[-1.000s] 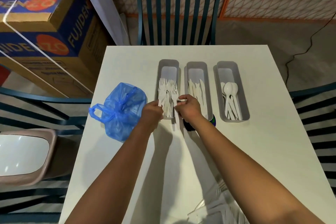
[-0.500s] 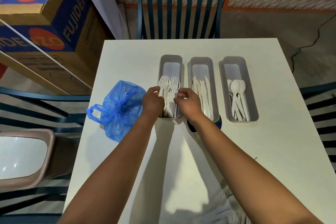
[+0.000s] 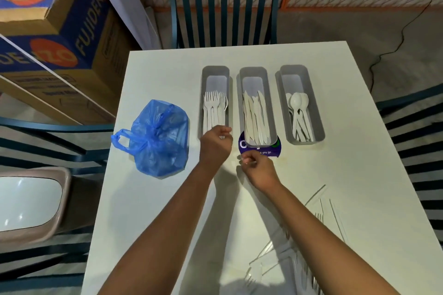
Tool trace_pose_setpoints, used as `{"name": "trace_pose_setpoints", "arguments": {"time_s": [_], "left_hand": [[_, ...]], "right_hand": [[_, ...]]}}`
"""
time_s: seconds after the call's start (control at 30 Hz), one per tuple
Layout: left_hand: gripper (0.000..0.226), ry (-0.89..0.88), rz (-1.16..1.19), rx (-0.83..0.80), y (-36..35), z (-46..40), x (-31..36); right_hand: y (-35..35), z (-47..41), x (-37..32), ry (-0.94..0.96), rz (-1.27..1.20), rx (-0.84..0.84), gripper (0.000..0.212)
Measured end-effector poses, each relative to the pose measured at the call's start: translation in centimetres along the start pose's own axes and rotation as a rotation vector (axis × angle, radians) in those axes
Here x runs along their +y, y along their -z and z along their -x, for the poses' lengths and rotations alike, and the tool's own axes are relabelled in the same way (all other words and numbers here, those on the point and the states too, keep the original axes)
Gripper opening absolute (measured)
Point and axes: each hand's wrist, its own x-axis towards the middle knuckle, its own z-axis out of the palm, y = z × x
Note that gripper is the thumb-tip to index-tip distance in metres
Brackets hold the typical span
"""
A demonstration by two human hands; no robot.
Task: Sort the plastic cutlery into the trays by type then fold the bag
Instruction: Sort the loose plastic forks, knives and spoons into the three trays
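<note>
Bag [image 3: 157, 137] lies left of three trays [image 3: 254, 72] holding cutlery.

Overhead light is casting soft arm shadows across the desk [image 3: 153, 211]; wide-angle distortion is bending blurred edges.

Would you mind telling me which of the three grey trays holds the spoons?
The rightmost tray, farthest from the blue bag. Its pieces have rounded bowls, whereas the left tray holds forks and the middle tray holds knives.

Glossy plastic bag [image 3: 158, 139] (crinkled), matt trays [image 3: 254, 72].
</note>
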Motion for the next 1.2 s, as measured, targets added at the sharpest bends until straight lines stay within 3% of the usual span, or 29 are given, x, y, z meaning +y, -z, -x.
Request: {"name": "trace_pose_setpoints", "arguments": {"time_s": [0.13,0.7,0.87,1.0,1.2], "left_hand": [[0.020,0.012,-0.022,-0.121,-1.2,3.7,-1.3],[0.022,0.027,-0.221,-0.457,-5.0,13.1,-4.1],[0.045,-0.023,-0.259,-0.500,-5.9,15.5,-3.9],[0.040,0.064,-0.307,-0.603,-6.4,16.9,-3.7],[0.032,-0.004,-0.500,-0.665,-7.3,18.4,-4.9]], "right_hand": [[2.9,1.1,1.3,0.058,0.068,0.100,0.023],[11.7,7.2,10.1,0.007,0.388,0.183,0.027],[12.0,8.6,11.1,-0.007,0.464,0.198,0.028],[12.0,9.4,11.6,-0.005,0.508,0.175,0.028],[11.9,10.4,11.7,-0.076,0.505,0.079,0.022]]}}
